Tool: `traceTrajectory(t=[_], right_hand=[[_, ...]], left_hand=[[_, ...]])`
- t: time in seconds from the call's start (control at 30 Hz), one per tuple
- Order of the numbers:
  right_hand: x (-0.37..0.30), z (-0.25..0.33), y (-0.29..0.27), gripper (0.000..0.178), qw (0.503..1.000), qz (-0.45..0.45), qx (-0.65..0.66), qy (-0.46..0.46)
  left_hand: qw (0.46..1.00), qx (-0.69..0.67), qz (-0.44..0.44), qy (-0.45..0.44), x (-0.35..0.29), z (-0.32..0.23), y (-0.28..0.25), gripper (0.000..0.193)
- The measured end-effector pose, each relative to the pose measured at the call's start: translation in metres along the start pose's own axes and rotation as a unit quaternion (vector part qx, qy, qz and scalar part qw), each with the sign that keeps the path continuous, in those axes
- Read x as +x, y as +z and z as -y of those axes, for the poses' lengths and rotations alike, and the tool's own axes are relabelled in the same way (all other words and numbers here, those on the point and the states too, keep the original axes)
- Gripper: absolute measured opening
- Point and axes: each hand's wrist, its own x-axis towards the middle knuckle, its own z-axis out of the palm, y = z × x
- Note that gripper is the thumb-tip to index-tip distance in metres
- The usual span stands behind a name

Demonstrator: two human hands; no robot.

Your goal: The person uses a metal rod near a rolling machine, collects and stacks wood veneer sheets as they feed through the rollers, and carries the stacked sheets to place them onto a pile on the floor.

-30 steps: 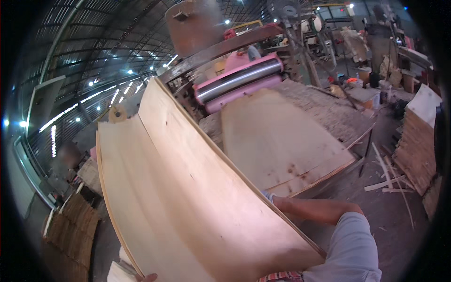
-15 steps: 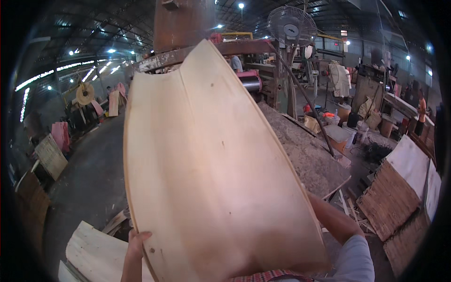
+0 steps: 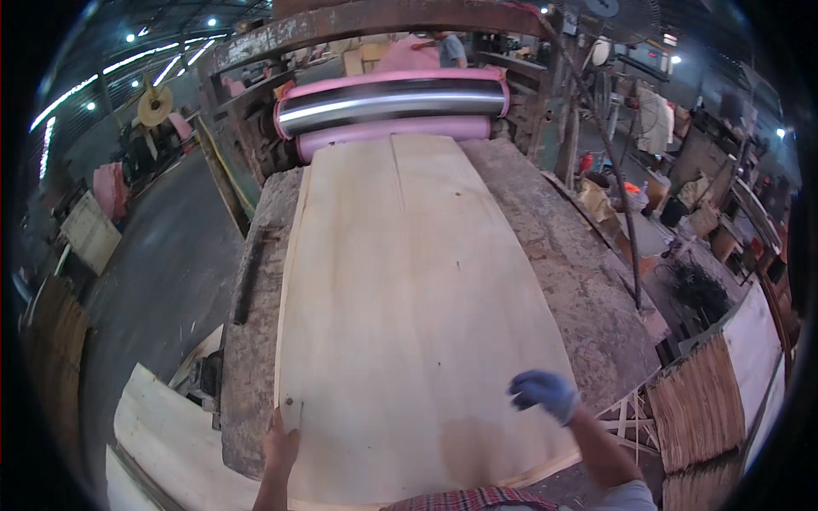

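Observation:
A long, pale wood veneer sheet [image 3: 400,281] lies along a worn, dusty table [image 3: 554,255], its far end against a roller machine. The machine has a shiny metal roller [image 3: 392,104] above a pink roller [image 3: 396,134]. My left hand [image 3: 279,444] is bare and closed on the sheet's near left edge. Over the sheet's near right part hovers my right hand [image 3: 544,394] in a blue glove, its fingers loosely apart with nothing in them. Whether the sheet's far edge is between the rollers I cannot tell.
More veneer sheets [image 3: 162,426] lie low at the left. Stacked brown sheets [image 3: 694,409] stand at the right. A slanting metal rod [image 3: 626,213] rises beside the table's right edge. Another person [image 3: 452,51] is beyond the machine, near pink material.
The veneer sheet, raised and curved before, has come down flat onto the table, and the rollers now show. My right hand has come from beneath the sheet's right edge to above it.

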Motion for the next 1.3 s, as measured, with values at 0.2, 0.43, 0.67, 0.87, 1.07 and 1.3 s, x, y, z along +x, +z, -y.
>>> traceTrajectory(t=[0.2, 0.43, 0.67, 0.87, 1.07, 1.3], right_hand=[[0.015, -0.044, 0.088, 0.023, 0.968, 0.237, -0.024, 0.078], [-0.039, -0.059, 0.140, 0.026, 0.877, 0.457, -0.145, -0.020], [-0.096, -0.057, 0.181, 0.027, 0.853, 0.515, 0.083, -0.012], [-0.073, -0.053, 0.149, 0.037, 0.916, 0.134, -0.302, -0.229], [-0.074, 0.013, 0.150, 0.046, 0.871, 0.463, 0.076, -0.149], [-0.057, 0.003, 0.132, 0.032, 0.957, 0.103, 0.264, -0.056]], left_hand=[[0.998, -0.031, -0.030, -0.051, -0.010, 0.000, -0.019, 0.057], [0.873, -0.457, 0.120, -0.121, -0.043, -0.049, -0.074, 0.046], [0.783, -0.609, 0.020, -0.121, -0.042, -0.075, -0.097, 0.027], [0.760, -0.649, 0.021, 0.028, -0.038, -0.049, -0.100, 0.012], [0.761, -0.647, 0.036, -0.022, -0.036, -0.025, -0.089, 0.020], [0.778, -0.612, 0.114, -0.085, -0.006, -0.076, -0.042, 0.022]])
